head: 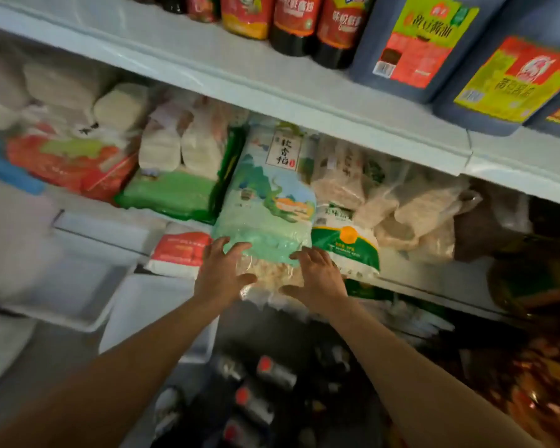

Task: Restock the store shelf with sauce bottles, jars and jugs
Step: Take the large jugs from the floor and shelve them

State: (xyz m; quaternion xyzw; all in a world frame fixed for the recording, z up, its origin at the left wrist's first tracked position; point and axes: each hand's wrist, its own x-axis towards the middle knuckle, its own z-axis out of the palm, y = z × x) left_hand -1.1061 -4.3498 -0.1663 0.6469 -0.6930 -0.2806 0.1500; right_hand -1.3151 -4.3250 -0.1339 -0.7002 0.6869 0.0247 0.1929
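Shelves fill pretty much the whole view, so going left to right: far left of the middle shelf (188,218) is a blurry pile of pale packets over a red bag (78,163), then a green bag (172,192) with white bundles stacked on it. Dead center is a pale green rice bag (265,202) with a mountain picture, leaning out over the shelf edge, and both hands are on its bottom end. The left hand (222,273) has its fingers spread and lightly bent against the lower left corner of the bag, thumb reaching under toward a clear packet of something beige (265,279) just below. The right hand (317,276) mirrors it on the lower right corner, fingers splayed and pressing, not really wrapped around anything. Just right of that sits a white and green bag (346,247), then clear sacks of beige stuff (417,215). Up on the top shelf (272,82), dark sauce bottles (317,27) with red labels stand beside big dark jugs (427,43) with yellow and red labels at the right. Down low between the arms there are dark bottles with red caps (256,399), blurry.
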